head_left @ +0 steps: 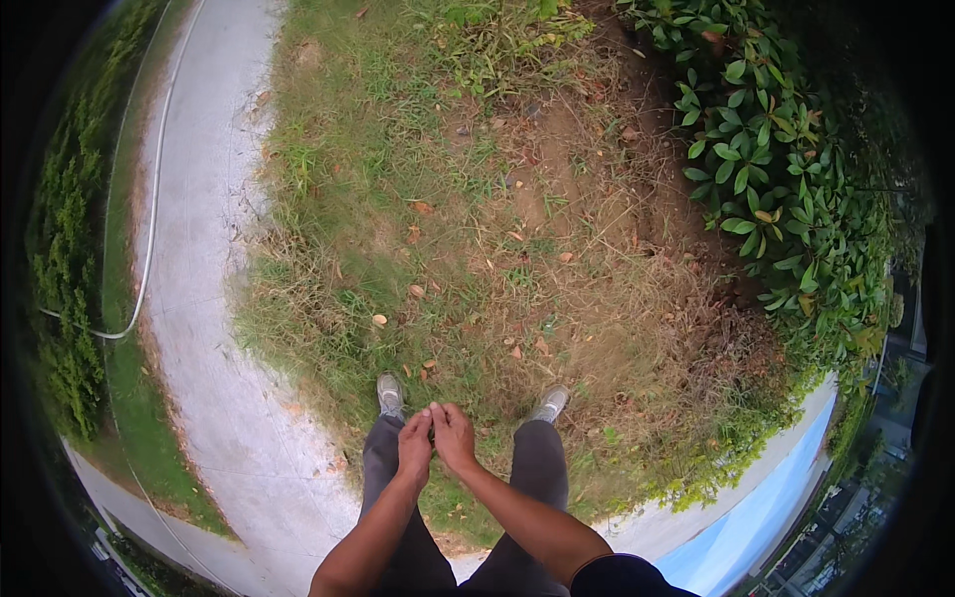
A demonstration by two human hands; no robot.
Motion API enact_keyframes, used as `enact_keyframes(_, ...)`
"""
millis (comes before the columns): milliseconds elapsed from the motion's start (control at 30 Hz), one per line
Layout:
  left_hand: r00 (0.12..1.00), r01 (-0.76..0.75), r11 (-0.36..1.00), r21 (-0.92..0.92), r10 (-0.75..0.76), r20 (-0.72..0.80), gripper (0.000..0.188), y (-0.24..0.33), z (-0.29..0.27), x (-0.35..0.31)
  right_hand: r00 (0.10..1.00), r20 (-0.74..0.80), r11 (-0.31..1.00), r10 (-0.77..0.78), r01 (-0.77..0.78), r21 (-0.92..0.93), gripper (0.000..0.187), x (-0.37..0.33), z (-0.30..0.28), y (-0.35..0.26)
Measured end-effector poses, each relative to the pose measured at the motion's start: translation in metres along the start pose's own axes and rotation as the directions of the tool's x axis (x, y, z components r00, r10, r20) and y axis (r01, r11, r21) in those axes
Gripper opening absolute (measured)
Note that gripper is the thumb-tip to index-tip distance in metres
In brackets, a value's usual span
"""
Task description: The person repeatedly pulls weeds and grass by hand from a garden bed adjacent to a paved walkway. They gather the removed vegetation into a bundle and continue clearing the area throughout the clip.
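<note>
My left hand (415, 446) and my right hand (455, 438) meet in front of my legs, above the grass. The fingers of both are curled, thumbs and fingertips close together. If anything is between them, it is hidden or too small to make out. Below them is a patch of dry and green grass (477, 348) with scattered fallen leaves. My grey trousers (542, 468) and two light shoes, the left (389, 393) and the right (553, 400), stand apart on this ground.
A pale concrete path (204, 249) runs along the left, with a white hose (154, 209) lying across its far edge. Leafy green shrubs (746, 149) fill the right side beside bare brown soil (662, 169). A blue strip (741, 527) lies on paving at lower right.
</note>
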State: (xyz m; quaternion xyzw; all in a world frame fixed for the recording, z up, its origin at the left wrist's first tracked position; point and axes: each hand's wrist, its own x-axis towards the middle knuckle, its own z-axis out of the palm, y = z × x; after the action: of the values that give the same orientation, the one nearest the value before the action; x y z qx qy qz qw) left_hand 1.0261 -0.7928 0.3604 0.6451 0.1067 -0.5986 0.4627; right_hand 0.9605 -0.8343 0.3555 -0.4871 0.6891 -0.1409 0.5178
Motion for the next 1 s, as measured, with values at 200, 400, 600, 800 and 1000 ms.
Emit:
enact_keyframes(200,1.000,-0.002,0.991,-0.135,0.000,-0.013,0.024,0.071,0.017,0.009,0.998,0.060,0.999,0.004,-0.001,-0.052,0.029,0.011,-0.036,-0.072)
enact_keyframes(400,0.988,-0.150,0.986,-0.069,0.147,-0.056,0.025,0.157,0.053,0.062,0.996,-0.051,0.994,0.073,-0.068,0.091,0.029,0.139,-0.118,-0.044)
enact_keyframes(600,0.965,-0.196,0.980,0.040,0.200,-0.171,0.023,0.195,0.093,0.133,0.998,-0.041,0.907,0.053,-0.065,-0.417,0.024,0.286,-0.214,-0.011)
enact_keyframes(800,0.971,-0.156,0.988,0.007,0.155,-0.183,0.024,0.175,0.146,0.204,0.983,0.163,0.701,0.087,0.056,-0.710,0.022,0.388,-0.236,0.043)
enact_keyframes(1000,0.972,-0.115,0.970,0.212,0.154,-0.179,0.025,0.159,0.138,0.329,0.883,0.417,0.607,0.217,0.213,-0.765,0.030,0.470,-0.177,0.066)
